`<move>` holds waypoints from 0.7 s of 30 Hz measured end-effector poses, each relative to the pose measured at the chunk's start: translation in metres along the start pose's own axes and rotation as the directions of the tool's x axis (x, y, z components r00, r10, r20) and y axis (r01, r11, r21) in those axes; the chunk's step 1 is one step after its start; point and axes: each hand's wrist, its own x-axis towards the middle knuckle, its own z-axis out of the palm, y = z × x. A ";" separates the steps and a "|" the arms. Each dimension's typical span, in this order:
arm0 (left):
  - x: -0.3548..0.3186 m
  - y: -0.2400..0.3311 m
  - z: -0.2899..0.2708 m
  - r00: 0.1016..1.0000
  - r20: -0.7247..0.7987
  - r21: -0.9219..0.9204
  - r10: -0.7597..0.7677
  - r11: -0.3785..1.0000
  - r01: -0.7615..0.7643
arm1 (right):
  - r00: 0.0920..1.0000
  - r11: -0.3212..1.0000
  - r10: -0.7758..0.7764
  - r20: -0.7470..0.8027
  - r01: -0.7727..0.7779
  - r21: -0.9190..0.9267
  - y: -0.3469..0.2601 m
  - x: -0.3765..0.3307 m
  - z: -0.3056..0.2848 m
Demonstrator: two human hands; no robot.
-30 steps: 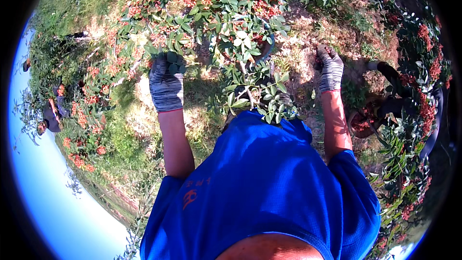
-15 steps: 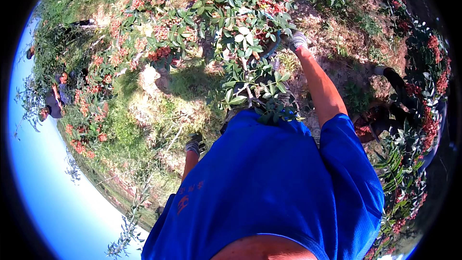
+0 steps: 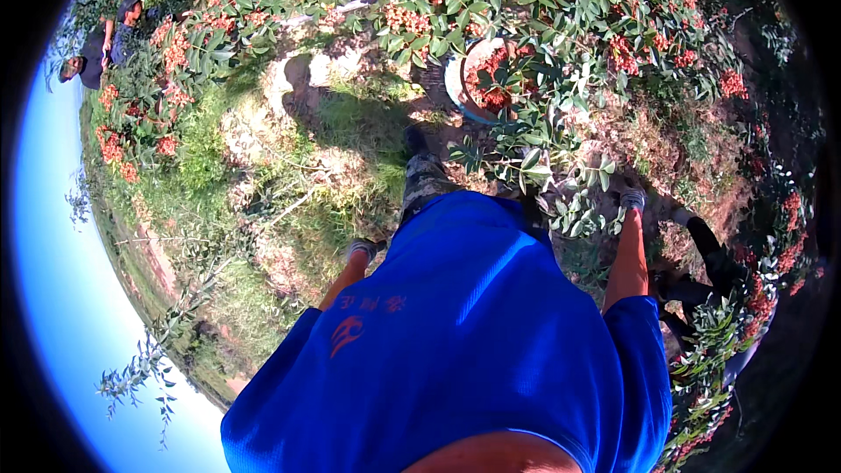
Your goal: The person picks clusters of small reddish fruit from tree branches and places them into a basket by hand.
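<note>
My left hand (image 3: 362,249), in a grey glove with a dark part, hangs low beside my blue shirt, away from the branches. Its fingers are too small and shaded to make out. Out to the right, my right hand (image 3: 632,200) wears a pale grey glove, close to leafy twigs above shaded ground; whether it grips anything does not show. Ahead of me a round bucket (image 3: 453,86) with a blue-and-white rim holds red berry clusters (image 3: 491,88). Leaves cover its right side. Leafy branches (image 3: 565,88) with red berry clusters spread beyond it and to its right.
My foot (image 3: 415,140) stands on grass just short of the bucket. Two people (image 3: 109,44) are among bushes at the far left. Dark sleeves or limbs (image 3: 710,250) of someone else show at right, near more berry bushes (image 3: 760,307). A bare branch (image 3: 293,206) lies on the grass.
My right hand has moved from beside the bucket's rim out to the right and nearer my body. The bucket now shows more openly. My view has shifted; my left hand still hangs low.
</note>
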 end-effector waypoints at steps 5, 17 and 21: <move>0.115 -0.033 -0.038 0.984 0.062 -0.179 0.169 0.971 -0.156 | 0.970 0.878 -0.128 -0.209 0.013 -0.479 0.021 -0.058 -0.027; 0.229 -0.046 -0.225 0.793 -0.486 -0.816 0.366 0.133 -0.562 | 0.503 0.871 -0.111 -0.857 0.465 0.160 -0.274 -0.340 0.045; 0.164 -0.021 -0.265 0.482 -0.691 -0.523 0.538 0.087 -0.848 | 0.772 0.728 -0.235 -0.591 0.542 0.419 -0.346 -0.355 0.097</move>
